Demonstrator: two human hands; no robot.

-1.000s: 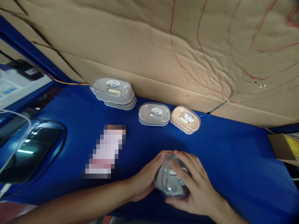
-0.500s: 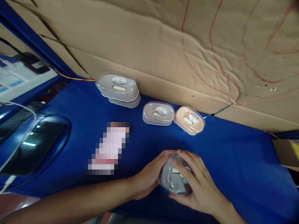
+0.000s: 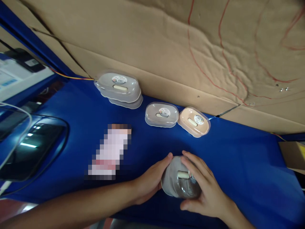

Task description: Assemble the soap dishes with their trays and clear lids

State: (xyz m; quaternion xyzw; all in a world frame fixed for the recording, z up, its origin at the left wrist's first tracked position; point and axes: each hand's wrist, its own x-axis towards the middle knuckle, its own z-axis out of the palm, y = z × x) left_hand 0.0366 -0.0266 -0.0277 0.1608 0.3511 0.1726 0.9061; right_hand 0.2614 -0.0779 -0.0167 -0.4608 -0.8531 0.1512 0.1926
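Near the table's front edge, between my hands, is a grey oval plastic box (image 3: 176,179) with a clear domed lid, tilted to the right; it looks like a soap box. My left hand (image 3: 152,179) grips its left side, with the thumb along the upper edge and the other fingers mostly hidden. On the right, my right hand (image 3: 205,186) curves around the box, its fingers over the lid and covering part of the label. Its thumb stands away from the lower edge. A cream oblong piece (image 3: 183,174) shows on top of the lid.
Against the cardboard wall (image 3: 143,38) lie stacked grey boxes (image 3: 119,90), a single grey box (image 3: 162,115) and a peach box (image 3: 194,122). A pixelated flat object (image 3: 109,151) lies left of centre. Farther left are a dark phone-like device (image 3: 33,152) and cables (image 3: 68,127).
The box has tipped a little more to the right. My right hand has loosened, its thumb moving off the lower edge. My left hand keeps its place.
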